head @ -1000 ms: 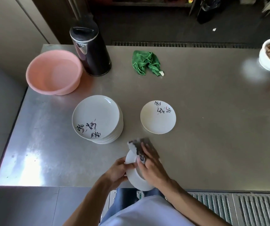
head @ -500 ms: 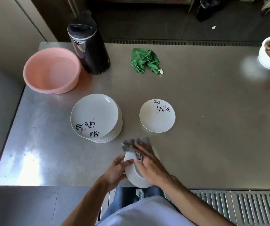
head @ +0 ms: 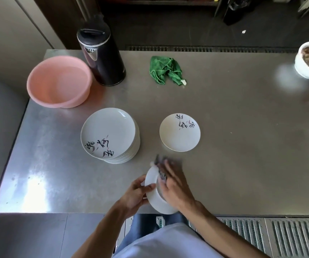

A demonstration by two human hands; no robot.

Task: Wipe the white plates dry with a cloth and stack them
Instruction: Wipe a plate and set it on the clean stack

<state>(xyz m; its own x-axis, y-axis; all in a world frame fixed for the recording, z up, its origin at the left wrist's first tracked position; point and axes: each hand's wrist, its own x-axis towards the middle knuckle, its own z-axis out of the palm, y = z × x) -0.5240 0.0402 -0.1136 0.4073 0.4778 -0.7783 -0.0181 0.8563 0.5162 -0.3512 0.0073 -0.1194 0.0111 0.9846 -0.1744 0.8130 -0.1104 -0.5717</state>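
White plate (head: 155,202) in left hand (head: 133,198), right hand (head: 175,189) pressing grey cloth (head: 161,173)

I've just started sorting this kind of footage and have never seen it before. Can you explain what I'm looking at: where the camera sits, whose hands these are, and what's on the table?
There is no machine here. A person wears one wide-angle camera on the head, looking forward and down, so you see their own arms from above. The left hand grips a white plate by its rim, holding it tilted over the near edge of the steel table. The right hand presses a grey cloth against it; motion blur hides the finer detail. On the table are a stack of plates, a single plate to its right, a pink basin, a black jug, a crumpled green cloth and, at the far right edge, a white bowl.
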